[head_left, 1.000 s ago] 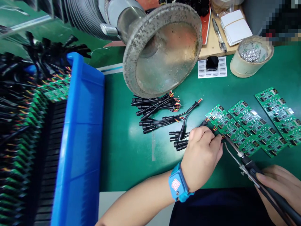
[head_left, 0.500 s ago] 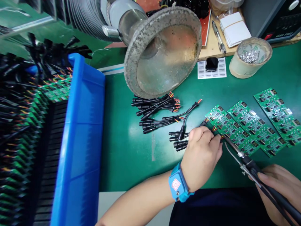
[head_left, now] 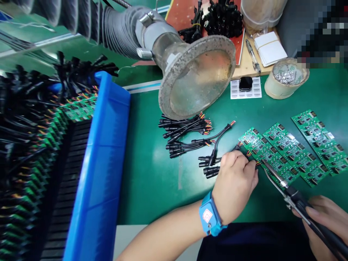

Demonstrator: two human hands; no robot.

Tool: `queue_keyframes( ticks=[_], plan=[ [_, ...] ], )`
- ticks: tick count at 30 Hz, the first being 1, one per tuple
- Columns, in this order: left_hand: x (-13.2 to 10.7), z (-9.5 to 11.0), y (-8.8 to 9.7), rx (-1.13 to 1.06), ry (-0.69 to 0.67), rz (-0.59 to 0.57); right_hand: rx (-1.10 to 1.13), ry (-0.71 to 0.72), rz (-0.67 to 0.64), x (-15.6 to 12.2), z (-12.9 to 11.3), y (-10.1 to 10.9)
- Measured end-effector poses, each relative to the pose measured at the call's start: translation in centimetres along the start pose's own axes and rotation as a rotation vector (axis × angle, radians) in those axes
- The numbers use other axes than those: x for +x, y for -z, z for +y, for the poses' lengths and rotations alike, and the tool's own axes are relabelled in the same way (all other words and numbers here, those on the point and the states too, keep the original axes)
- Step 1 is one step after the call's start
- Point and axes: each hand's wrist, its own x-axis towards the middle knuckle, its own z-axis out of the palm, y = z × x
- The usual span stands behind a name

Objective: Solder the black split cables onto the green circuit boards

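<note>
My left hand [head_left: 236, 183], with a blue wrist strap [head_left: 210, 219] on the wrist, is closed in a pinch on a black cable with coloured wires [head_left: 246, 154] at the edge of a green circuit board [head_left: 268, 156]. My right hand [head_left: 324, 226] grips the black handle of a soldering iron [head_left: 293, 197]. The iron's tip touches the board right beside my left fingertips. Two more green circuit boards [head_left: 295, 152] [head_left: 320, 139] lie side by side to the right.
Loose black cables [head_left: 187, 136] lie left of the boards under a grey fume-extraction funnel [head_left: 197, 78]. A blue bin [head_left: 100, 170] of boards and cables stands at the left. A cup of solder scraps [head_left: 286, 78], a smartwatch [head_left: 246, 84] on labels and white cards [head_left: 269, 48] sit behind.
The view has shifted slightly, so everything sits a little lower and to the right. Both hands stay at the same board edge, the iron tip still on it.
</note>
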Motion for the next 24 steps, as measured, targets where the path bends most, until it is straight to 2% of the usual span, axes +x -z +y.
queue_keyframes(
  ticks=[2, 6, 8, 9, 13, 17, 24],
  plan=[
    [0.0, -0.1, 0.0, -0.006, -0.006, -0.001, -0.009, 0.033, -0.016, 0.7, 0.2, -0.1],
    [0.1, -0.2, 0.2, -0.017, -0.023, -0.003, -0.106, 0.247, 0.013, 1.8, 1.4, -0.3],
    [0.1, -0.3, 0.3, -0.022, -0.027, -0.008, -0.117, 0.292, -0.018, 1.9, 1.6, -0.4],
    [0.1, -0.4, 0.3, -0.024, -0.030, -0.013, -0.115, 0.260, -0.055, 1.9, 1.5, -0.4],
    [0.1, -0.6, 0.4, -0.031, -0.047, -0.040, -0.113, 0.073, -0.062, 1.6, 0.2, -0.8],
    [0.1, -0.4, 0.5, 0.005, -0.057, -0.058, -0.096, 0.054, -0.058, 1.3, -0.4, -1.2],
    [-0.2, 0.0, 0.2, 0.102, -0.084, -0.019, -0.075, 0.041, -0.041, 1.2, -0.5, -1.3]
  ],
)
